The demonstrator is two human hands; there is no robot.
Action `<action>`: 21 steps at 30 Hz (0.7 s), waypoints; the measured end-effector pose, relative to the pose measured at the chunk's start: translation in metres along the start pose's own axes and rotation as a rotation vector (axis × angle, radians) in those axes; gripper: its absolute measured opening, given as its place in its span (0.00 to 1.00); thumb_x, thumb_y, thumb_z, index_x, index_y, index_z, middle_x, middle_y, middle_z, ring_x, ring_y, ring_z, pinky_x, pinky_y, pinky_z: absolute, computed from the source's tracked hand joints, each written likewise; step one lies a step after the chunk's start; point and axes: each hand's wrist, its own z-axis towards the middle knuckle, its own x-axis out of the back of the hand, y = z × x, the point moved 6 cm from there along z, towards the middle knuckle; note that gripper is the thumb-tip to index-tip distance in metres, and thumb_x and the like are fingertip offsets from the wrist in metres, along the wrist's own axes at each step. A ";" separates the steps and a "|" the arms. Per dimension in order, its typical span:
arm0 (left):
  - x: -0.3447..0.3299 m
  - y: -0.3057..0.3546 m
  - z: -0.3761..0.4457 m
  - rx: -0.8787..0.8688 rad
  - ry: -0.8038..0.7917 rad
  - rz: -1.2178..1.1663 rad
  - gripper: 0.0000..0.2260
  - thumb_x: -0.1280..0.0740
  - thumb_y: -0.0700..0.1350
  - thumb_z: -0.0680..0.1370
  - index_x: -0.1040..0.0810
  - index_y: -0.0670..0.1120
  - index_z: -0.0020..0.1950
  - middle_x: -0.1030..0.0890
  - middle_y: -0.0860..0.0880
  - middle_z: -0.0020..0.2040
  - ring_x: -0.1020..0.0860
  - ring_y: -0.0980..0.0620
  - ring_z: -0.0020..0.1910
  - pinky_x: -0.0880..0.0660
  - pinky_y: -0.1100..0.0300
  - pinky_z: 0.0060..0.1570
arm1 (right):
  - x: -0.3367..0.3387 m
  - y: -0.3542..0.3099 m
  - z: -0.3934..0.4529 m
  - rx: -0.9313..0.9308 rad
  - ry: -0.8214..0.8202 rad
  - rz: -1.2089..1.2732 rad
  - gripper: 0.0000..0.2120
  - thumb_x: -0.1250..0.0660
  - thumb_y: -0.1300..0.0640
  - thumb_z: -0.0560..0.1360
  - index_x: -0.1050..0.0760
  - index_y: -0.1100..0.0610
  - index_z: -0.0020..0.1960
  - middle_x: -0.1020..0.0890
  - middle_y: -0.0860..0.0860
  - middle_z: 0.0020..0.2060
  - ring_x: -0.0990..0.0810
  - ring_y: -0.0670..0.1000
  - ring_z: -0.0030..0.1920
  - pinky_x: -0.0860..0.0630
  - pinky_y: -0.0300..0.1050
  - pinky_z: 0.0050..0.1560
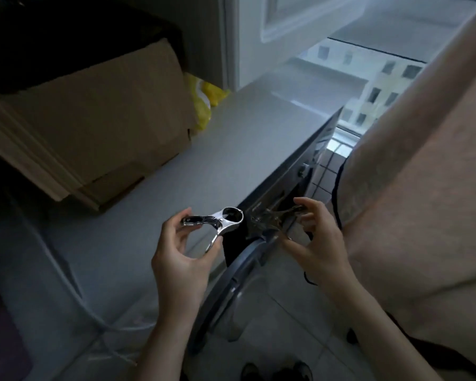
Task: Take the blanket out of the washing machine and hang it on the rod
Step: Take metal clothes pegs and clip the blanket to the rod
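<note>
The beige blanket (423, 188) hangs down the right side of the view, from the top right corner to the bottom; the rod is out of sight. The grey washing machine (217, 160) stands below me, its round door (231, 284) under my hands. My left hand (182, 259) grips a shiny metal clamp (217, 221) by its handles, jaws pointing right. My right hand (316, 243) pinches a second metal clamp (275, 218), jaws pointing left toward the first one. Both clamps hover over the machine's front edge.
Flattened cardboard boxes (94, 119) lie on the back of the machine top, with a yellow bag (204, 103) behind them. A white hose (66, 284) runs down the machine's left side. A window (368, 78) shows buildings outside. The floor is tiled.
</note>
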 end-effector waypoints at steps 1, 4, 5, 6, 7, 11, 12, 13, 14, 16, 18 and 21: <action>-0.009 0.003 -0.005 -0.002 -0.024 -0.003 0.29 0.22 0.33 0.65 0.26 0.52 0.60 0.20 0.54 0.54 0.20 0.54 0.55 0.27 0.55 0.62 | 0.009 0.007 -0.007 -0.023 0.015 0.005 0.32 0.23 0.60 0.66 0.31 0.50 0.66 0.25 0.46 0.54 0.25 0.51 0.55 0.24 0.48 0.54; -0.040 0.015 -0.020 -0.012 -0.123 0.012 0.32 0.22 0.34 0.65 0.28 0.50 0.64 0.21 0.58 0.53 0.21 0.60 0.55 0.27 0.61 0.62 | 0.039 0.025 -0.028 -0.083 0.084 0.006 0.33 0.23 0.59 0.65 0.32 0.49 0.66 0.24 0.46 0.53 0.25 0.51 0.54 0.24 0.51 0.54; -0.051 0.020 -0.025 -0.018 -0.165 0.025 0.33 0.22 0.35 0.65 0.28 0.50 0.66 0.21 0.60 0.53 0.21 0.62 0.54 0.27 0.63 0.60 | 0.051 0.030 -0.036 -0.098 0.114 0.008 0.33 0.23 0.58 0.65 0.32 0.49 0.65 0.25 0.45 0.53 0.25 0.50 0.54 0.25 0.48 0.54; -0.064 0.025 -0.031 -0.030 -0.205 0.033 0.33 0.21 0.37 0.65 0.28 0.50 0.67 0.21 0.61 0.54 0.21 0.63 0.55 0.27 0.64 0.59 | 0.063 0.034 -0.044 -0.109 0.146 0.011 0.32 0.23 0.58 0.65 0.32 0.49 0.65 0.25 0.44 0.52 0.26 0.48 0.54 0.26 0.44 0.54; -0.076 0.031 -0.038 -0.045 -0.244 0.034 0.33 0.21 0.37 0.65 0.28 0.50 0.67 0.20 0.60 0.54 0.21 0.61 0.55 0.27 0.63 0.59 | 0.076 0.039 -0.052 -0.118 0.180 0.012 0.32 0.22 0.58 0.65 0.31 0.49 0.65 0.26 0.42 0.51 0.27 0.44 0.53 0.28 0.38 0.54; -0.128 0.060 -0.070 -0.120 -0.362 0.036 0.31 0.21 0.37 0.65 0.26 0.49 0.65 0.19 0.57 0.53 0.20 0.60 0.54 0.25 0.66 0.55 | 0.129 0.064 -0.085 -0.186 0.285 -0.041 0.30 0.23 0.59 0.65 0.31 0.47 0.63 0.31 0.34 0.50 0.29 0.42 0.52 0.30 0.38 0.52; -0.140 0.067 -0.080 -0.131 -0.387 0.034 0.30 0.21 0.38 0.65 0.26 0.50 0.65 0.19 0.56 0.54 0.20 0.60 0.54 0.25 0.67 0.54 | 0.142 0.072 -0.095 -0.205 0.295 -0.054 0.30 0.23 0.58 0.65 0.32 0.45 0.62 0.31 0.34 0.50 0.29 0.45 0.52 0.29 0.41 0.51; -0.152 0.073 -0.091 -0.132 -0.412 0.028 0.30 0.21 0.39 0.65 0.26 0.51 0.64 0.19 0.55 0.54 0.20 0.59 0.55 0.25 0.66 0.54 | 0.156 0.080 -0.104 -0.224 0.302 -0.059 0.30 0.24 0.58 0.66 0.33 0.45 0.63 0.32 0.33 0.50 0.29 0.46 0.53 0.29 0.42 0.52; -0.164 0.078 -0.102 -0.127 -0.435 0.017 0.30 0.21 0.40 0.65 0.26 0.52 0.64 0.19 0.54 0.54 0.20 0.57 0.55 0.24 0.63 0.55 | 0.170 0.087 -0.114 -0.236 0.312 -0.061 0.31 0.24 0.58 0.66 0.33 0.45 0.63 0.32 0.34 0.51 0.30 0.46 0.53 0.29 0.41 0.52; -0.186 0.089 -0.128 -0.124 -0.475 0.009 0.29 0.21 0.42 0.65 0.26 0.53 0.64 0.19 0.54 0.54 0.20 0.56 0.55 0.23 0.58 0.54 | 0.197 0.101 -0.133 -0.254 0.328 -0.075 0.31 0.25 0.58 0.67 0.35 0.43 0.64 0.32 0.34 0.52 0.30 0.44 0.53 0.30 0.33 0.51; -0.207 0.103 -0.157 -0.143 -0.514 0.016 0.29 0.21 0.43 0.66 0.26 0.52 0.64 0.19 0.55 0.54 0.21 0.58 0.56 0.22 0.53 0.54 | 0.225 0.118 -0.152 -0.282 0.346 -0.103 0.32 0.24 0.56 0.67 0.37 0.40 0.63 0.32 0.35 0.51 0.31 0.42 0.52 0.33 0.27 0.47; -0.237 0.124 -0.196 -0.175 -0.540 -0.003 0.28 0.22 0.47 0.65 0.26 0.50 0.64 0.19 0.55 0.54 0.21 0.59 0.55 0.23 0.56 0.56 | 0.269 0.137 -0.176 -0.293 0.403 -0.182 0.35 0.22 0.57 0.66 0.36 0.42 0.66 0.32 0.38 0.50 0.31 0.42 0.49 0.35 0.28 0.45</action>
